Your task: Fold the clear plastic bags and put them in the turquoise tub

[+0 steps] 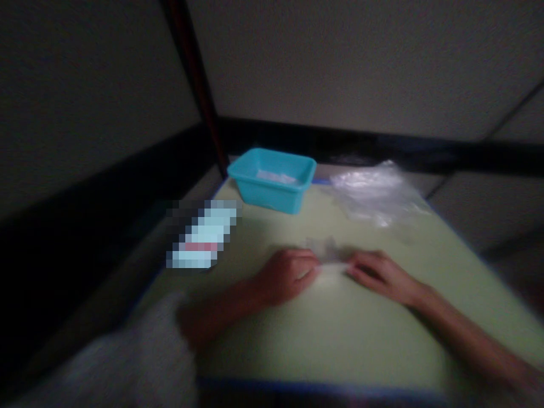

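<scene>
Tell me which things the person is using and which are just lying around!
Being used:
pale strip, between left grip and right grip
table, under the work

Seemingly just lying about:
turquoise tub with something pale inside; might belong, but untouched
crumpled clear plastic
bright pixelated item, too blocky to name

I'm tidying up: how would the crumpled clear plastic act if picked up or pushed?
The clear plastic would probably hang floppy, since it lies in loose wrinkles. It is likely light, as it looks thin and see-through. Its shiny surface might slide easily on the table.
</scene>
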Tool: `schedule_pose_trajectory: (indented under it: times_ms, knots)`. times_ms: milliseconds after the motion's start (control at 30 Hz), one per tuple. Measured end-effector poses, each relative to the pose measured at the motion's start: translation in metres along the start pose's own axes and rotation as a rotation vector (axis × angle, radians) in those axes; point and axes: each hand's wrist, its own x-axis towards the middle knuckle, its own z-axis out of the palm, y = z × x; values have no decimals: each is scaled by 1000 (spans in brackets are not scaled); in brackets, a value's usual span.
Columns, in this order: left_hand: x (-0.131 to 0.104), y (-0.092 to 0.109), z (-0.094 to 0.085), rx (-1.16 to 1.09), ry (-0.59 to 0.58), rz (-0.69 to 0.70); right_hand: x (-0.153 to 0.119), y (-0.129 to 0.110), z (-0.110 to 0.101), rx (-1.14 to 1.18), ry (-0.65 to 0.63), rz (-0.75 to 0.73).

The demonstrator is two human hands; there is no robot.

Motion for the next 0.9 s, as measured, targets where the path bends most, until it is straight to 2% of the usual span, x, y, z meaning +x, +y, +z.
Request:
schedule_pose_trajectory:
  times_ms: [133,233,400,533,633,700,900]
  knots:
    - [6,-4,3,-214,98,-271,10,-4,3,270,76,241]
    - [10,-12,8,-408,119,-412,20,-5,4,398,96,317]
    - [16,-20,13,-496,178,-581,32,2,12,442,158,412]
    - [22,-21,12,-572,214,-691,34,9,19,425,287,487]
    - [25,-20,10,-638,198,-731,29,5,21,179,366,408]
    - [27,-19,8,-655,179,-741,26,-2,21,-37,355,308]
    - [31,-15,3,-656,147,-782,22,-17,31,-364,144,79]
